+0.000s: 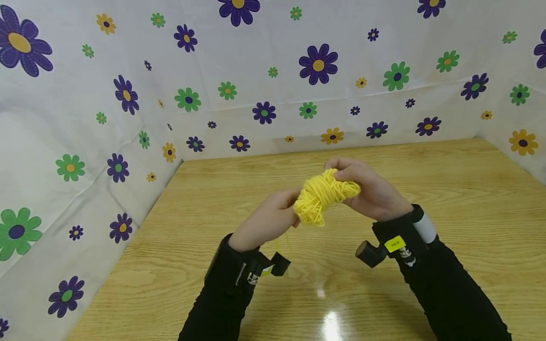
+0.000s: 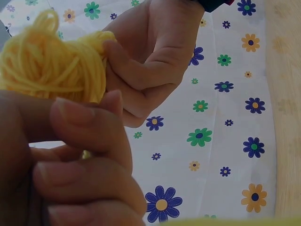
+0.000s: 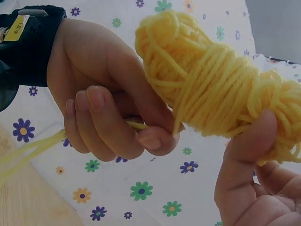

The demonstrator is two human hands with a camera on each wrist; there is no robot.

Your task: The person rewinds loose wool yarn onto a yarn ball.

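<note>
A bundle of yellow yarn (image 1: 323, 195), wound tightly round its middle with loops at both ends, is held up above the table. My right hand (image 1: 370, 189) grips its right end between thumb and fingers. At the bundle's left end, my left hand (image 1: 273, 215) has its fingers curled round a strand of yarn (image 3: 136, 125), pinched near the thumb. Loose yarn tails (image 3: 35, 149) trail out of the left hand's little-finger side. In the left wrist view the wound bundle (image 2: 56, 66) appears just beyond the left fingers (image 2: 77, 174).
A light wood table (image 1: 170, 255) lies beneath both hands. White cloth (image 1: 239, 57) printed with purple, green and orange flowers stands behind it and along its sides. Each wrist carries a black strap with a small camera, such as the right camera (image 1: 370, 253).
</note>
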